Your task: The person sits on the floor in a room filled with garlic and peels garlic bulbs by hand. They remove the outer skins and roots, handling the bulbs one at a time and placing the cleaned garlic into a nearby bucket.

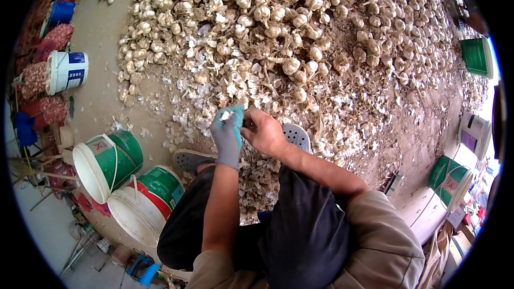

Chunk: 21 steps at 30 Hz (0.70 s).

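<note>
My left hand (227, 135) wears a grey and teal glove and is closed around a white garlic bulb (227, 114). My bare right hand (263, 131) is right beside it, fingers pinched at the same bulb. Both hands are held above my knees, just in front of a big heap of garlic bulbs (278, 27) spread over the ground. Loose papery skins (257, 182) lie between my feet.
Two green and white buckets (107, 163) (145, 200) lie on their sides at my left. A white bucket (67, 71) and red mesh sacks of garlic (51, 40) stand further left. More green buckets (476, 56) (448, 176) are at the right. Grey sandals (190, 158) cover my feet.
</note>
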Tool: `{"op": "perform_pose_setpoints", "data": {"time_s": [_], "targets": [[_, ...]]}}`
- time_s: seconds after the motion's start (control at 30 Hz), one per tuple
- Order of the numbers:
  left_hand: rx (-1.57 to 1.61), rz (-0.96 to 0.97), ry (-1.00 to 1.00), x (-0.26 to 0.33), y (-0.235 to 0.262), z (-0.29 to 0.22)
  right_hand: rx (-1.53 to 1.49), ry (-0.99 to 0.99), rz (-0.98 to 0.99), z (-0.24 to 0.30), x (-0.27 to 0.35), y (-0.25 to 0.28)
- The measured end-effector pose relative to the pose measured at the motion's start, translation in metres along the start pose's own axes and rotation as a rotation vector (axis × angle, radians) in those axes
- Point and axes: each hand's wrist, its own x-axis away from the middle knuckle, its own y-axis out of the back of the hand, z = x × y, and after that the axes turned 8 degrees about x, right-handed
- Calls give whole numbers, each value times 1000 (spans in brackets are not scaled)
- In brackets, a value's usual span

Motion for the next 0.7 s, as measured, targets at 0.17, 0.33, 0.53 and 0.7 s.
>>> {"op": "perform_pose_setpoints", "data": {"time_s": [0.17, 0.33, 0.53, 0.7], "targets": [[492, -97, 261, -8, -1, 8, 155, 5, -107, 15, -1, 7], [261, 281, 171, 11, -7, -6, 159, 97, -189, -7, -5, 15], [-9, 63, 56, -4, 21, -2, 172, 287, -162, 9, 0, 4], [440, 85, 299, 4, -13, -6, 182, 111, -196, 8, 3, 15]]}}
